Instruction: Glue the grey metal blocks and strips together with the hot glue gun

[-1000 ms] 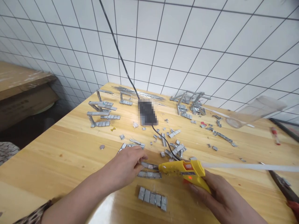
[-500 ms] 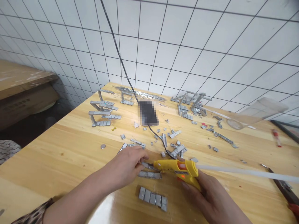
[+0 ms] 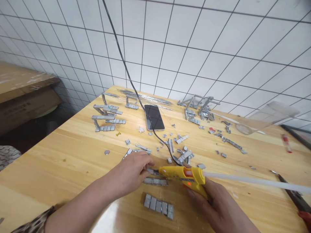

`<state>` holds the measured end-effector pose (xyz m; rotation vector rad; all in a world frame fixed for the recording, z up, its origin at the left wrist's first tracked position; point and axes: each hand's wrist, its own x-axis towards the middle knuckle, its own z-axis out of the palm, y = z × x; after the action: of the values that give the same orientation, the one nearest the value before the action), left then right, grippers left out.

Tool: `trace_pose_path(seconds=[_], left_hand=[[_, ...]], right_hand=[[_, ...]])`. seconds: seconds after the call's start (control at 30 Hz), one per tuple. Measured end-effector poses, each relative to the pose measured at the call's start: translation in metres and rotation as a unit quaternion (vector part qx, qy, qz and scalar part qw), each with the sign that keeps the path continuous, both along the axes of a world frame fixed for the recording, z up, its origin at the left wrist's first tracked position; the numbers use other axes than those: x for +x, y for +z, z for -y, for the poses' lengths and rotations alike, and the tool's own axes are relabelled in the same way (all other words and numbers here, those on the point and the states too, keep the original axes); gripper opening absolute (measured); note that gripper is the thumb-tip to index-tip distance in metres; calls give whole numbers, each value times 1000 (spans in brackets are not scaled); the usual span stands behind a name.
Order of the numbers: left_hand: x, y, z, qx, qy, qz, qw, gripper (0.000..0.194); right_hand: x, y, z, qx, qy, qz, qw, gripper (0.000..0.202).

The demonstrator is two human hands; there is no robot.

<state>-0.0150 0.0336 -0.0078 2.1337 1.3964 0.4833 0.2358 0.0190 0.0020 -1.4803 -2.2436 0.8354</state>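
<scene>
"In the head view, what's in the left hand [image 3: 136, 166]?"

"Its grip is narrow, pinched on the end of a grey strip [image 3: 152, 171]."

"And the right hand [image 3: 217, 204]?"

"Wrapped around a yellow glue gun [image 3: 177, 172], pointed at that strip. A second strip [image 3: 155, 182] lies on the table [image 3: 73, 155], just beside the first."

the left hand [image 3: 134, 170] hid one end of the gray strip [image 3: 152, 171] it held and some of its own fingers. the right hand [image 3: 217, 200] covered part of the handle of the yellow glue gun [image 3: 179, 173]; the right forearm was cut off at the bottom. the glue stick [image 3: 255, 180] and the red-handled tool [image 3: 291, 193] ran out past the right edge; the cord [image 3: 126, 69] left at the top, its lower end hidden behind the gun. printing on the cardboard box [image 3: 29, 105] was too blurred to read.
</scene>
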Motion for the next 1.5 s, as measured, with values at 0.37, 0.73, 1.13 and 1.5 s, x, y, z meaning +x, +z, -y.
trace_pose_path(seconds=[0.37, 0.73, 1.13, 1.5], left_hand=[[-1, -1, 1, 11, -5, -4, 1000, 22], [-1, -2, 0, 13, -1, 3, 1000, 19], [0, 1, 1, 1, 2, -9, 1000, 16], [0, 2, 1, 5, 1, -8, 1000, 18]], right_hand=[[-4, 2, 2, -1, 7, 2, 1000, 28], [3, 9, -2, -9, 18, -12, 1000, 24], [1, 2, 1, -1, 29, 20, 999, 24], [2, 9, -1, 8, 44, 26, 999, 23]])
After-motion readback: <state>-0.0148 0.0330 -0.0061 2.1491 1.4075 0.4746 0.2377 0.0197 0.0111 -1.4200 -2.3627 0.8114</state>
